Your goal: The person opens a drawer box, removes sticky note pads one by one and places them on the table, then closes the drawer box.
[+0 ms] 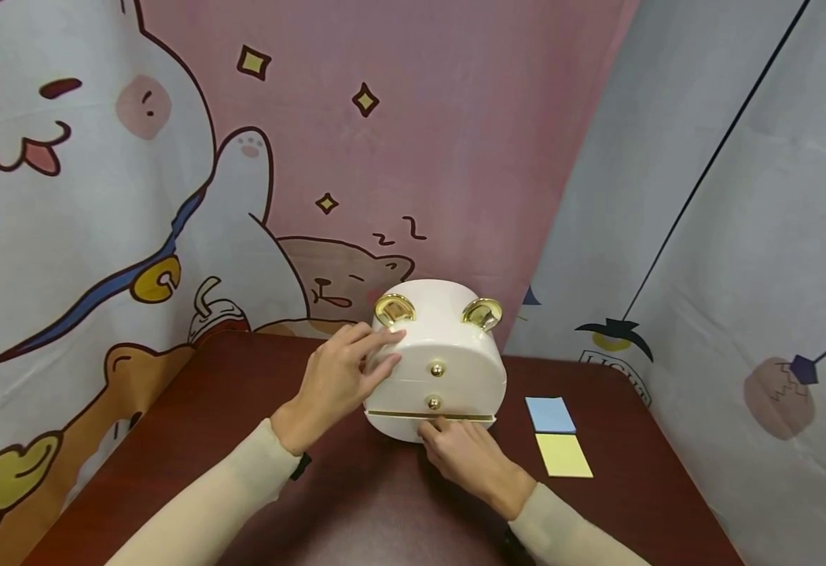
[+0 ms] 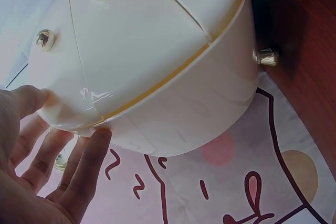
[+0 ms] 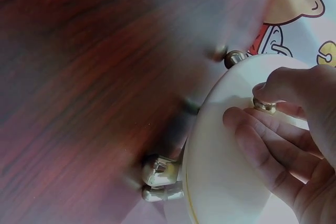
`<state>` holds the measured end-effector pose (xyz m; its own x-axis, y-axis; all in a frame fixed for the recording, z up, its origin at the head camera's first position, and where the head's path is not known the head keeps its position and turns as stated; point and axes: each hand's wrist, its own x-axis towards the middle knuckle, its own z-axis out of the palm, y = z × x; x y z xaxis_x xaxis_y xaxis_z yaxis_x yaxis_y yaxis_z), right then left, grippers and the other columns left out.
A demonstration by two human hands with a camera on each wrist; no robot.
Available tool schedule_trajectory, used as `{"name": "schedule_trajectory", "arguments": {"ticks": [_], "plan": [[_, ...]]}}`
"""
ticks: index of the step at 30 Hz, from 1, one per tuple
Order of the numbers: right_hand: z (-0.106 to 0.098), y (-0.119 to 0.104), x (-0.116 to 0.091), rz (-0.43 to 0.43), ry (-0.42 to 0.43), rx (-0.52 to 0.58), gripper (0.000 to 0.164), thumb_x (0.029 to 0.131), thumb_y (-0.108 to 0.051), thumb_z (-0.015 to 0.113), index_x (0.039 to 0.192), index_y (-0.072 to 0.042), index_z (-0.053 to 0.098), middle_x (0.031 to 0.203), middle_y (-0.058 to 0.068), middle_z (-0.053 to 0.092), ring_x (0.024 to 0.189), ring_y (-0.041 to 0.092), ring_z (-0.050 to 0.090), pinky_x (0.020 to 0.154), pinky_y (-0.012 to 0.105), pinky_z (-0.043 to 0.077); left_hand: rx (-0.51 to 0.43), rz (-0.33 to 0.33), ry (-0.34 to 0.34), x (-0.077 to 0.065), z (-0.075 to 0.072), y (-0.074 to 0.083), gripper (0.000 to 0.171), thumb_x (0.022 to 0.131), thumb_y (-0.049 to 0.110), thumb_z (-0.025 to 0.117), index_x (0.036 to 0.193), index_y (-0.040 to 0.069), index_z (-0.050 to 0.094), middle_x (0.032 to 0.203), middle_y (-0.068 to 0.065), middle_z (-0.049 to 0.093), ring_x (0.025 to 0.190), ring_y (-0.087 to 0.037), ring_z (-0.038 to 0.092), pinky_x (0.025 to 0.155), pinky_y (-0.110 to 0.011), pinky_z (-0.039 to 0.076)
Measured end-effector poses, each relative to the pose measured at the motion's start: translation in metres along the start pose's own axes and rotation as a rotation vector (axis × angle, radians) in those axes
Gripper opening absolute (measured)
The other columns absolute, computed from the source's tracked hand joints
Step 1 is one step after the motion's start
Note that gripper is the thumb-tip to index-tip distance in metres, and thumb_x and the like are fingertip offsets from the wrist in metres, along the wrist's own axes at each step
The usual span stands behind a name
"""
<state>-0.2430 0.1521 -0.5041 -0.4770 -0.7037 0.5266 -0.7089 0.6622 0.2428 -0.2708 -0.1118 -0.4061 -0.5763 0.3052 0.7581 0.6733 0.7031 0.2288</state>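
Observation:
A glossy white jewelry box [image 1: 435, 314] with gold bear ears stands on the table, its rounded front divided into drawers with gold knobs. The bottom drawer [image 1: 393, 427] sits slightly forward of the front above it. Its small gold knob [image 3: 264, 105] is pinched between the thumb and fingers of my right hand [image 1: 471, 458]. My left hand [image 1: 338, 376] touches the box's upper left side, below one ear. In the left wrist view, the thumb lies on the front and nearly straight fingers [image 2: 86, 169] reach along the side. Whatever the drawers contain is hidden.
To the right of the box, a blue sticky-note pad [image 1: 551, 415] and a yellow one [image 1: 563, 456] lie on the dark red-brown tabletop [image 1: 356, 503]. Cartoon-printed curtains [image 1: 455, 157] hang behind the table and along its sides. Short gold feet [image 3: 161, 170] support the box.

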Motion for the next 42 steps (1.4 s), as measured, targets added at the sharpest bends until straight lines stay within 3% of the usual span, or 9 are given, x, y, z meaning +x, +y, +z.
{"name": "schedule_trajectory", "arguments": {"ticks": [31,42], "plan": [[-0.021,-0.014,-0.012,-0.029,-0.025,0.004,0.032,0.09,-0.019,0.099,0.095,-0.019,0.068,0.082,-0.007,0.072,0.058,0.015,0.067,0.046,0.027,0.043,0.001,-0.002,-0.012,0.001,-0.001,0.003,0.035,0.103,0.028,0.093,0.137,0.022,0.088,0.082,-0.002,0.062,0.077,-0.01,0.05,0.059,-0.022,0.04],[-0.026,-0.019,-0.015,-0.063,-0.021,0.001,0.029,0.09,-0.02,0.098,0.094,-0.019,0.069,0.08,-0.008,0.073,0.058,0.014,0.067,0.048,0.028,0.047,0.015,0.006,-0.02,0.0,-0.001,0.002,0.035,0.103,0.028,0.093,0.138,0.022,0.088,0.083,-0.001,0.062,0.078,-0.011,0.052,0.06,-0.022,0.041]]}}
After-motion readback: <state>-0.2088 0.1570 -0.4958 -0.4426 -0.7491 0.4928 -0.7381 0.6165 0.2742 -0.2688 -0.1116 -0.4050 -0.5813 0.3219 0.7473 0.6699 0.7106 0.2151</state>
